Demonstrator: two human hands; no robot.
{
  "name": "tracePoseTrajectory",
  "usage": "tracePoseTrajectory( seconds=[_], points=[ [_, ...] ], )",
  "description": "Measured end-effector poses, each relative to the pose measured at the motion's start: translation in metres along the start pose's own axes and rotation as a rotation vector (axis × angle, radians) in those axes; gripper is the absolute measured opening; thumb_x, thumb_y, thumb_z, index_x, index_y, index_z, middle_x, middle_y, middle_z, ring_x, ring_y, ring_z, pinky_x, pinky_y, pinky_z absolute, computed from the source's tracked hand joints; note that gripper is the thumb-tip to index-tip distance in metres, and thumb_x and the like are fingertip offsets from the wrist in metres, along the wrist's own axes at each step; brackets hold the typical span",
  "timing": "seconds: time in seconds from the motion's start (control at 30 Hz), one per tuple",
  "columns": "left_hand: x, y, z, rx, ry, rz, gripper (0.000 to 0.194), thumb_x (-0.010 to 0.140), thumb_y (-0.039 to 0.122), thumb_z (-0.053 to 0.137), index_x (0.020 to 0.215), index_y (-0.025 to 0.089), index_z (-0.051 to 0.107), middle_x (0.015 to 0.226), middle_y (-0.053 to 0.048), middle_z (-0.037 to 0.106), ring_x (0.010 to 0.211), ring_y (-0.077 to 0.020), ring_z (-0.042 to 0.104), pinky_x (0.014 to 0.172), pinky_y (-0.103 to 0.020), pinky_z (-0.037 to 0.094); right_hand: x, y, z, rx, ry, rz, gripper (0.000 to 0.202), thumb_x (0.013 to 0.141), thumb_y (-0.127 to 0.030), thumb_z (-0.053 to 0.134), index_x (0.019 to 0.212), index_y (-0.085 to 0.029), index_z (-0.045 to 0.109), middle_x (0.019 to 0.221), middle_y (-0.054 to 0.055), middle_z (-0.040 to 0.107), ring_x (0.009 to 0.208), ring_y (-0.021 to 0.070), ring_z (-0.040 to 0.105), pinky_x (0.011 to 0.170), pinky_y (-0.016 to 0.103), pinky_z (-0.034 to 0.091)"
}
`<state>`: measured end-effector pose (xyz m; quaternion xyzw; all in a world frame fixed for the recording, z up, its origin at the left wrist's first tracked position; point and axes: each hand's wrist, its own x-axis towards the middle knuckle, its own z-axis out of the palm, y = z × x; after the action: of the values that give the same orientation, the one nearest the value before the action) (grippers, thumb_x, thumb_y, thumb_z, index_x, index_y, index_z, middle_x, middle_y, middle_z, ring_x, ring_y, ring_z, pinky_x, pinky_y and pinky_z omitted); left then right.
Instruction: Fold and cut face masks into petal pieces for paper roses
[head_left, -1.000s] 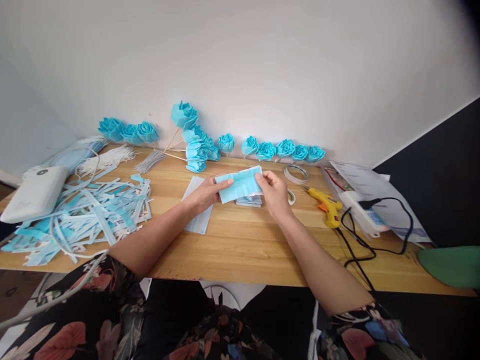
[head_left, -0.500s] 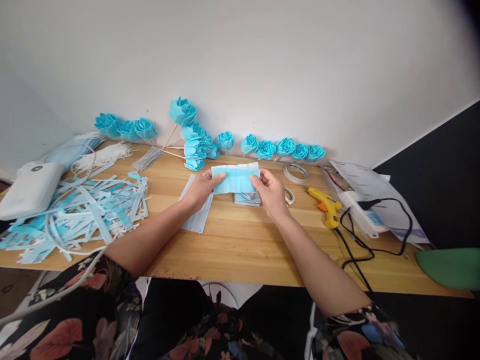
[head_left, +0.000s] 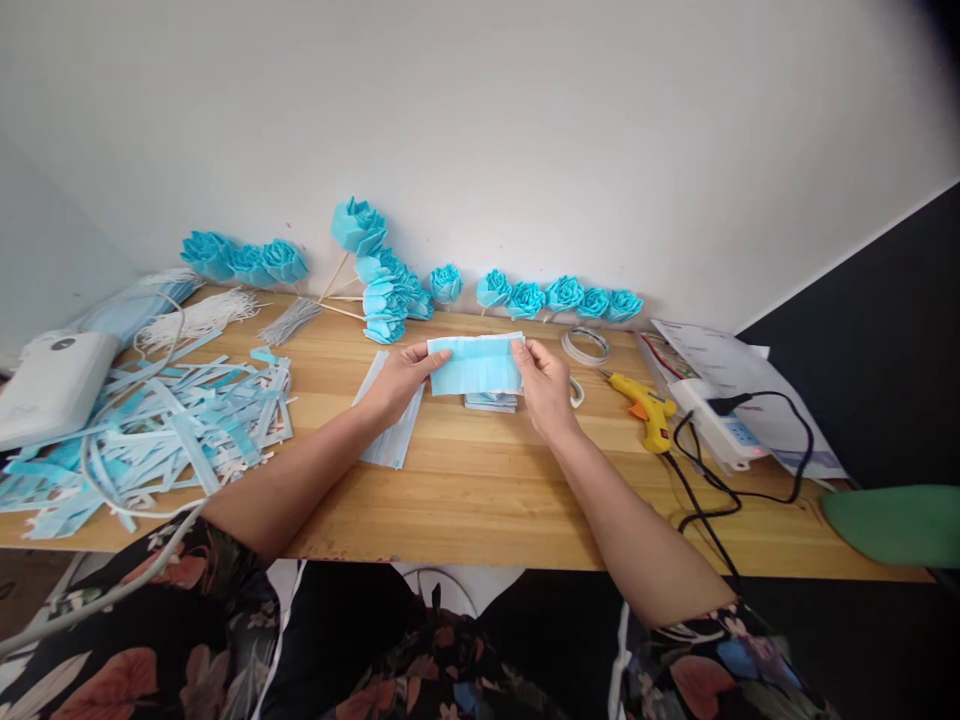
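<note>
A light-blue piece of face mask fabric (head_left: 477, 366) is stretched flat between my two hands, just above the table. My left hand (head_left: 406, 378) pinches its left edge between thumb and fingers. At the opposite edge my right hand (head_left: 543, 388) grips it, thumb on the front. Partly hidden beneath the fabric is a small stack of folded mask pieces (head_left: 490, 402). Below my left hand lies a pale, flat mask sheet (head_left: 391, 440), partly covered by that hand. A roll of tape (head_left: 576, 391) shows just beyond my right hand, mostly hidden by it.
Blue fabric flowers (head_left: 525, 299) line the wall. Cut strips (head_left: 172, 430), a white power bank (head_left: 56, 385) and thin wires (head_left: 289, 320) lie left. Rightward are a wire coil (head_left: 586, 346), a yellow glue gun (head_left: 646, 405), a power strip (head_left: 716, 425) and a green object (head_left: 892, 525).
The mask fabric is now opened out taller and tilted more toward me. My right thumb has shifted up to its upper right corner. The whole view has turned slightly.
</note>
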<state>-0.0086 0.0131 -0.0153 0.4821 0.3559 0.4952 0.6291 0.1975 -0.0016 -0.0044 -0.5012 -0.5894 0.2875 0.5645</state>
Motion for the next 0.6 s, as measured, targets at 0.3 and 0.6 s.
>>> tracePoseTrajectory(
  seconds=[0.3,0.6],
  points=[
    [0.0023,0.001,-0.0029,0.011,0.047,-0.043,0.031,0.066,0.041,0.083,0.067,0.014,0.067,0.06,0.002,0.06,0.05,-0.0083,0.052,0.051,-0.024,0.042,0.0016,0.0,-0.0013,-0.011,0.065,-0.012,0.043,0.086,-0.056,0.058,0.065,-0.02,0.049,0.061,-0.004,0.037,0.059,0.0101,0.032,0.053,0.024,0.028],
    [-0.0013,0.0045,0.0043,-0.172,-0.021,-0.074,0.027,0.07,0.032,0.083,0.07,0.011,0.067,0.071,-0.002,0.064,0.067,-0.0111,0.063,0.067,-0.025,0.056,0.0033,0.0038,-0.001,0.085,0.123,0.017,0.033,0.082,-0.051,0.066,0.076,-0.018,0.063,0.065,-0.004,0.05,0.06,0.0103,0.039,0.054,0.023,0.033]
  ],
)
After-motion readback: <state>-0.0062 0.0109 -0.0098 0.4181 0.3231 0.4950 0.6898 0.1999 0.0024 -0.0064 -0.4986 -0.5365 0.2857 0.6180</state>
